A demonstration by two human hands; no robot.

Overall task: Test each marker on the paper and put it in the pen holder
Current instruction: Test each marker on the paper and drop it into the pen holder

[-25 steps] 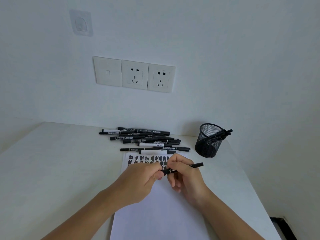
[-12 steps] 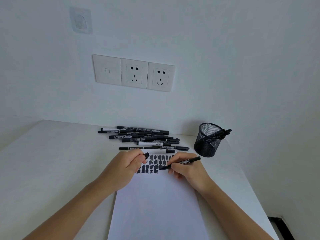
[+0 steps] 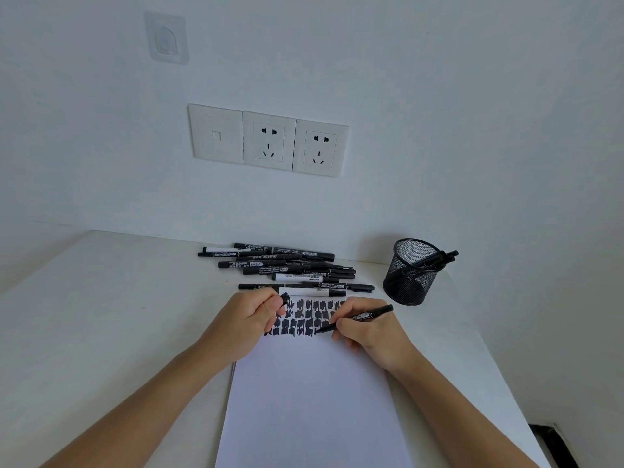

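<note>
Your right hand (image 3: 368,332) pinches the marker (image 3: 363,315) in a writing grip. Its tip is down on the paper (image 3: 314,400), at the right end of the lowest row of black test patches (image 3: 304,315). Your left hand (image 3: 250,319) is curled round the cap (image 3: 285,296) at the paper's left edge, clear of the right hand.

By my reading, this marker is mid-test. The rows of patches say plenty of scribbling is done. Yet the pen holder (image 3: 410,278), on the table (image 3: 101,315) to the right and apart from the paper, holds just a few finished markers (image 3: 439,259) leaning over its rim; I can't count them. The pile of markers (image 3: 287,265) beyond the paper's far edge is large, so most of the job looks left.
</note>
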